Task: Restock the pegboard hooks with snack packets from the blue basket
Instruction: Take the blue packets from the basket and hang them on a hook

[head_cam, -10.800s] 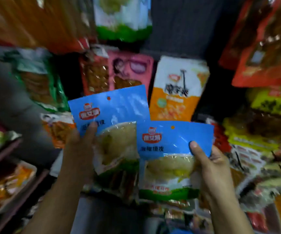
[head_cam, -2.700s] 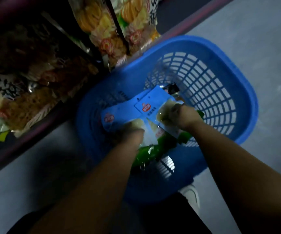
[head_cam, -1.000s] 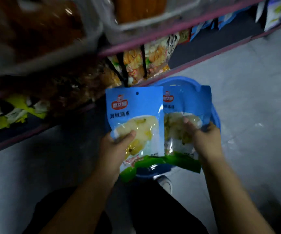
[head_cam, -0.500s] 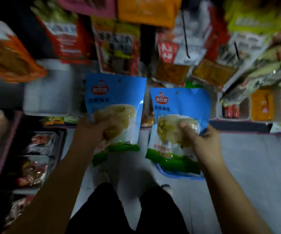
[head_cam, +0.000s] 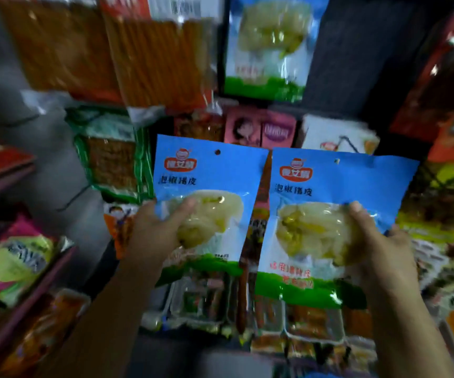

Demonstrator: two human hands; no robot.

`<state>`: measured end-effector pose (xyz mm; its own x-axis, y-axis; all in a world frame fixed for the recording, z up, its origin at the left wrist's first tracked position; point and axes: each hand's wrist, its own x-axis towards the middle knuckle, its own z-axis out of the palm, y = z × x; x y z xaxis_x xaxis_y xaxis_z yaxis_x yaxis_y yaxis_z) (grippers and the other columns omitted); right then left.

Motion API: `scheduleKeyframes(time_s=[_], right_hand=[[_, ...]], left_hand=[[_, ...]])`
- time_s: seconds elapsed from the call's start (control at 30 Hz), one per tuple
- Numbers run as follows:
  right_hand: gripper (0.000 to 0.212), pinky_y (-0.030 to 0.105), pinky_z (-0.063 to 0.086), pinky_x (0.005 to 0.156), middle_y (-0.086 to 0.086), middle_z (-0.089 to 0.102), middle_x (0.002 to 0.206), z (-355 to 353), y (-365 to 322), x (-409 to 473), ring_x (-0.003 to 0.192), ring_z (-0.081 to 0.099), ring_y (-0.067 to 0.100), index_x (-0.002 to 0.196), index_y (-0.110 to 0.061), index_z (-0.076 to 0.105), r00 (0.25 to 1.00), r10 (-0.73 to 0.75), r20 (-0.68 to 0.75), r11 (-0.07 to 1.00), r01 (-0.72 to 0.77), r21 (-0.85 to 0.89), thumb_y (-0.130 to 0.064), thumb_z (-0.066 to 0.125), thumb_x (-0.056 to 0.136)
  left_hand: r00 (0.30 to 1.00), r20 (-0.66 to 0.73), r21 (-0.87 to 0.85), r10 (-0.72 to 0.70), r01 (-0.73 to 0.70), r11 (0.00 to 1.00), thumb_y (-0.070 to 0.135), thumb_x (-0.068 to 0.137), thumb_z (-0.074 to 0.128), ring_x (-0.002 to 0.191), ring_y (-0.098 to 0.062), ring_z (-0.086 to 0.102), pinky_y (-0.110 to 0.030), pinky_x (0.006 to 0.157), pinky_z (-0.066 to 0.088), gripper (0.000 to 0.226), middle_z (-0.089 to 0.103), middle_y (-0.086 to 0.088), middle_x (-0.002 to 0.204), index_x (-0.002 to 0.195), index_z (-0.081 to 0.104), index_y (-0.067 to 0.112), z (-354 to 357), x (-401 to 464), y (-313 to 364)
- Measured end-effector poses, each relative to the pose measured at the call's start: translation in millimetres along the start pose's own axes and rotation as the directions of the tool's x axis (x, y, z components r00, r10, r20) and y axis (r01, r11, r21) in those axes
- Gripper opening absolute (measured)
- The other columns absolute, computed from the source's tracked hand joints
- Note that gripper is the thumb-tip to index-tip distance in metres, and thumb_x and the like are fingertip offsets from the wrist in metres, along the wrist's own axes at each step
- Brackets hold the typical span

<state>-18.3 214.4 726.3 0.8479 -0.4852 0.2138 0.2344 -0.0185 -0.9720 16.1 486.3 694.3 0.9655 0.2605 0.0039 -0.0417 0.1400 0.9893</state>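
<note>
I hold two blue snack packets upright, side by side, in front of the pegboard. My left hand [head_cam: 156, 236] grips the left packet [head_cam: 209, 173] by its lower left, thumb across its clear window. My right hand [head_cam: 381, 246] grips the right packet [head_cam: 329, 181] at its right side, thumb on the front. Each packet has a red logo, a small hang hole near the top and a green bottom band. A matching blue packet [head_cam: 268, 45] hangs on the board above them. The blue basket is out of view.
Orange stick packets [head_cam: 155, 55] hang at upper left, a green-edged packet [head_cam: 111, 159] at left, pink [head_cam: 261, 129] and white-orange [head_cam: 337, 137] packets behind mine. Red packets [head_cam: 449, 85] hang right. Shelves with pink packets [head_cam: 15, 257] stand left; trays of sausages [head_cam: 275, 315] sit below.
My view has swung up from the floor and basket to the pegboard. Both hands have raised their packets and now hold them closer to the hanging stock.
</note>
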Motion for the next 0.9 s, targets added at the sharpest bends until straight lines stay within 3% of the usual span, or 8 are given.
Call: scheduleKeyframes(time_s=[0.17, 0.27, 0.37, 0.5, 0.73, 0.8, 0.9], right_hand=[[0.025, 0.035, 0.058, 0.059, -0.004, 0.073, 0.067, 17, -44, 41, 0.060, 0.070, 0.015, 0.075, -0.022, 0.074, 0.994, -0.107, 0.038, 0.989, 0.102, 0.106, -0.044, 0.071, 0.065], [0.035, 0.029, 0.054, 0.048, 0.001, 0.072, 0.066, 32, -67, 62, 0.057, 0.069, 0.019, 0.083, -0.011, 0.069, 0.980, -0.159, 0.123, 0.979, 0.140, 0.150, -0.041, 0.070, 0.064], [0.034, 0.030, 0.055, 0.051, 0.006, 0.074, 0.073, 48, -88, 82, 0.063, 0.071, 0.022, 0.084, -0.009, 0.070, 0.964, -0.181, 0.194, 0.973, 0.146, 0.178, -0.036, 0.070, 0.063], [0.030, 0.040, 0.057, 0.064, 0.007, 0.073, 0.070, 64, -112, 110, 0.065, 0.070, 0.025, 0.071, -0.013, 0.072, 0.947, -0.222, 0.231, 0.966, 0.181, 0.187, -0.039, 0.073, 0.056], [0.028, 0.027, 0.052, 0.046, 0.002, 0.070, 0.059, 85, -144, 139, 0.054, 0.069, 0.018, 0.060, -0.022, 0.072, 0.910, -0.306, 0.281, 0.942, 0.246, 0.230, -0.047, 0.077, 0.049], [0.026, 0.027, 0.051, 0.047, 0.003, 0.069, 0.059, 89, -143, 145, 0.054, 0.068, 0.019, 0.059, -0.019, 0.072, 0.905, -0.288, 0.313, 0.943, 0.211, 0.257, -0.043, 0.078, 0.049], [0.034, 0.031, 0.053, 0.051, 0.006, 0.068, 0.061, 95, -138, 148, 0.056, 0.066, 0.022, 0.062, -0.016, 0.071, 0.894, -0.283, 0.347, 0.949, 0.208, 0.237, -0.045, 0.080, 0.045]], left_hand=[[0.951, 0.145, -0.098, 0.272, -0.260, 0.961, 0.046, 0.067, 0.071, 0.086, -0.018, 0.072, -0.037, 0.074, 0.057, 0.026, 0.075, 0.003, 0.093, 0.090, 0.073, 0.034, 25, 36, 71], [0.910, 0.162, -0.131, 0.381, -0.363, 0.922, 0.043, 0.071, 0.070, 0.088, -0.015, 0.072, -0.031, 0.072, 0.057, 0.023, 0.075, 0.005, 0.094, 0.092, 0.073, 0.034, 44, 50, 107], [0.892, 0.174, -0.210, 0.416, -0.379, 0.901, 0.038, 0.075, 0.069, 0.091, -0.023, 0.071, -0.041, 0.077, 0.056, 0.018, 0.075, -0.001, 0.096, 0.091, 0.073, 0.030, 59, 63, 139], [0.849, 0.228, -0.240, 0.477, -0.425, 0.873, 0.042, 0.072, 0.071, 0.096, -0.025, 0.070, -0.043, 0.081, 0.056, 0.027, 0.074, -0.002, 0.103, 0.096, 0.072, 0.030, 79, 78, 173], [0.829, 0.293, -0.248, 0.477, -0.416, 0.875, 0.054, 0.074, 0.062, 0.111, -0.027, 0.063, -0.054, 0.100, 0.044, 0.047, 0.071, -0.003, 0.113, 0.111, 0.066, 0.024, 103, 96, 197], [0.832, 0.299, -0.233, 0.468, -0.412, 0.881, 0.053, 0.079, 0.058, 0.114, -0.025, 0.061, -0.054, 0.103, 0.041, 0.041, 0.071, -0.002, 0.112, 0.105, 0.070, 0.024, 108, 100, 197], [0.825, 0.343, -0.220, 0.448, -0.393, 0.893, 0.028, 0.086, 0.057, 0.102, -0.030, 0.066, -0.052, 0.098, 0.046, 0.019, 0.074, -0.008, 0.098, 0.084, 0.075, 0.022, 115, 105, 190]])
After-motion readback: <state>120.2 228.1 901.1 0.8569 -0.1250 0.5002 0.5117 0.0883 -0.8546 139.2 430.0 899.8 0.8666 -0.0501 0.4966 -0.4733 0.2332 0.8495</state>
